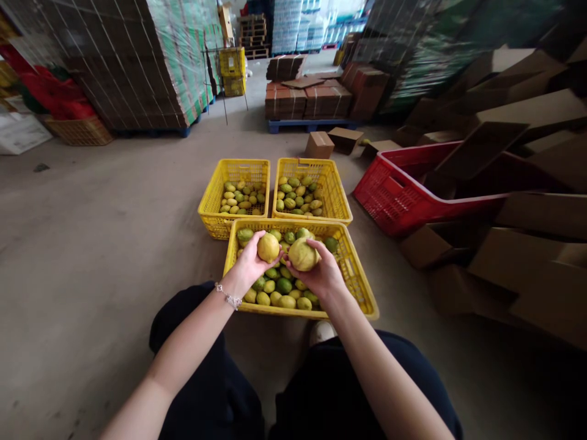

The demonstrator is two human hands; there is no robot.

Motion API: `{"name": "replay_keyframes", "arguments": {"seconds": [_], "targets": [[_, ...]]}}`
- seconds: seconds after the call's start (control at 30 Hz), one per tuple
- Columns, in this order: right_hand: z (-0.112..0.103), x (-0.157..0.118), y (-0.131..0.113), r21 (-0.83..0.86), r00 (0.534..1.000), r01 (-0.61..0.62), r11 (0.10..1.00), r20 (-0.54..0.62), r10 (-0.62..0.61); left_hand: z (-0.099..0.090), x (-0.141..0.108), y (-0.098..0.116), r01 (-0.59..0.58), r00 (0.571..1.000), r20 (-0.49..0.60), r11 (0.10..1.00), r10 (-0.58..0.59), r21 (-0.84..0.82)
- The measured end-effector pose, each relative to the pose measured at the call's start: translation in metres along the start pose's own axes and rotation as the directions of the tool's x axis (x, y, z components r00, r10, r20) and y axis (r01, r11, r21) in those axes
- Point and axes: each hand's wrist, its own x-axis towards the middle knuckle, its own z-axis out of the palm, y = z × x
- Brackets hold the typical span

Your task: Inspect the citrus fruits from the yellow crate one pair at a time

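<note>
My left hand (250,261), with a bracelet (228,297) on its wrist, is closed around a smaller yellow fruit (268,247): the thumb is at its upper side and the fingers are below. My right hand (326,274) is closed in the same way around a larger yellow fruit (302,254). The two hands are just beside each other, perhaps because both fruits are then easy to see together; if the fingertips touch, I cannot tell.

Directly below both hands is the front crate (355,269), with many green and yellow fruits (284,286) inside. I think it stands close before my shoe (322,332) so that my arms can reach into it. The holes in its wall probably let air pass.

Beyond my left hand stands the back left crate (217,227), and beyond my right hand the back right crate (339,190). Each contains fruits also, and they stand side by side, near enough, I suppose, for either hand.

Farther to the right of my right hand is a red crate (394,205) among cardboard boxes (541,263). Well ahead of both hands, tied cardboard bundles (305,101) lie on a blue pallet (312,125), which seems to keep them off the floor.
</note>
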Motion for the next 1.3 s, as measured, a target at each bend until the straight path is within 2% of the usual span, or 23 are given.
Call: {"name": "replay_keyframes", "arguments": {"seconds": [0.1, 0.33, 0.57, 0.67, 0.87, 0.97, 1.1, 1.3], "targets": [[-0.001, 0.000, 0.000, 0.018, 0.999, -0.041, 0.999, 0.015, 0.040, 0.001, -0.001, 0.000, 0.024, 1.000, 0.013, 1.000, -0.024, -0.016], [-0.009, 0.005, -0.002, 0.029, 0.991, -0.082, 0.996, 0.112, 0.079, 0.002, -0.004, 0.002, -0.026, 0.999, -0.042, 0.997, 0.022, -0.078], [-0.006, 0.005, 0.000, 0.013, 0.994, -0.089, 0.996, 0.061, 0.088, -0.001, 0.002, 0.000, 0.069, 0.998, 0.014, 0.995, -0.068, -0.070], [-0.003, 0.002, 0.000, 0.010, 0.995, -0.090, 0.996, 0.054, 0.089, -0.001, 0.002, 0.000, 0.052, 0.999, 0.011, 0.997, -0.052, -0.051], [0.001, -0.005, -0.001, 0.019, 0.997, -0.010, 1.000, 0.071, 0.009, 0.002, -0.007, 0.003, -0.014, 0.991, 0.129, 0.998, 0.022, -0.065], [0.003, -0.008, 0.000, -0.007, 0.996, 0.025, 1.000, 0.090, -0.024, 0.003, -0.011, 0.004, 0.010, 0.987, 0.160, 0.999, -0.004, -0.039], [0.005, -0.011, 0.003, -0.053, 0.983, 0.111, 0.992, 0.155, -0.102, 0.002, -0.012, 0.005, 0.043, 0.981, 0.191, 0.999, -0.037, -0.027], [0.003, -0.012, 0.009, -0.073, 0.931, 0.201, 0.977, 0.325, -0.168, 0.000, -0.012, 0.006, -0.014, 0.965, 0.263, 0.999, 0.001, 0.048]]}}
